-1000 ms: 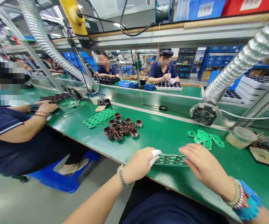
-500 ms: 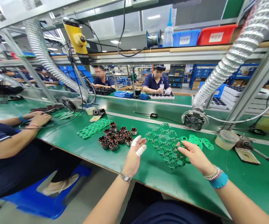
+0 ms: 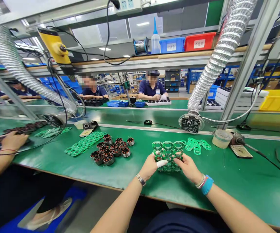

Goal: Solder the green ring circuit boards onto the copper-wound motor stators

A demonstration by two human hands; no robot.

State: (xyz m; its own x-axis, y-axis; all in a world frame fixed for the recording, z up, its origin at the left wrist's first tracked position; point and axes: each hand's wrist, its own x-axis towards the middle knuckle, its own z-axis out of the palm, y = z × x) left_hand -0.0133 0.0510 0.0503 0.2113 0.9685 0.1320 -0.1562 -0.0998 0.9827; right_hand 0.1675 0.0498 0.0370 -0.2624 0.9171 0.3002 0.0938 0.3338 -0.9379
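Between both hands I hold a green circuit board panel (image 3: 168,146), made of joined rings, tilted up over the bench. My left hand (image 3: 152,166) grips its left side, the white-wrapped thumb lying across the front. On the right side, my right hand (image 3: 188,166) pinches the panel with the thumb in front; the fingers behind are partly hidden. Loose green ring boards (image 3: 197,145) lie just beyond my right hand. To the left of my left hand stands a cluster of copper-wound motor stators (image 3: 114,149), with a stack of green board panels (image 3: 85,144) beside it.
A fume fan (image 3: 190,124) with a silver duct stands at the bench's back. On the right are a round tub (image 3: 222,139) and a soldering iron holder with a sponge (image 3: 241,151). A co-worker's hand (image 3: 13,142) is at the far left; other people sit across the bench.
My left hand has moved right and taken hold of the panel's left side. The panel, earlier in my right hand alone, is now squared up facing me. The camera view has turned rightward.
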